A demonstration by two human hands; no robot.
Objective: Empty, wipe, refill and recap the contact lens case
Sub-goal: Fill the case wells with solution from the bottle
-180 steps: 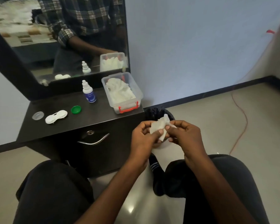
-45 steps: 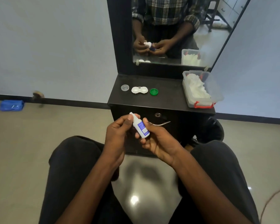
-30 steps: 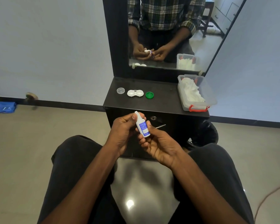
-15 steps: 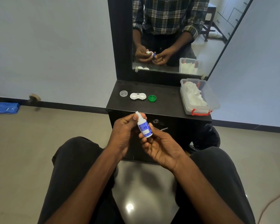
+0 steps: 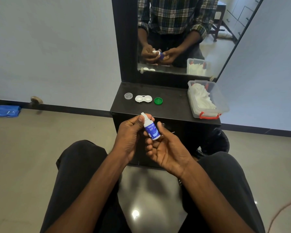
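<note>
A small white solution bottle (image 5: pixel 151 129) with a blue label is held between both hands, in front of the black dresser. My left hand (image 5: pixel 130 137) pinches its white cap at the top. My right hand (image 5: pixel 165 148) supports the bottle's body from below with its fingertips. On the dresser top (image 5: pixel 173 105) lies the white two-well lens case (image 5: pixel 143 98), uncapped. A clear cap (image 5: pixel 128 95) sits to its left and a green cap (image 5: pixel 158 100) to its right.
A clear plastic box (image 5: pixel 208 100) with red latches holds white tissues at the dresser's right end. A mirror (image 5: pixel 180 36) stands behind. A dark waste bin (image 5: pixel 215 140) sits on the floor right of the dresser. My knees frame the lower view.
Six seconds ago both hands held a tissue over the bin; the bottle stood on the dresser. Since then the bottle stays in both hands, left fingers shifting on the cap.
</note>
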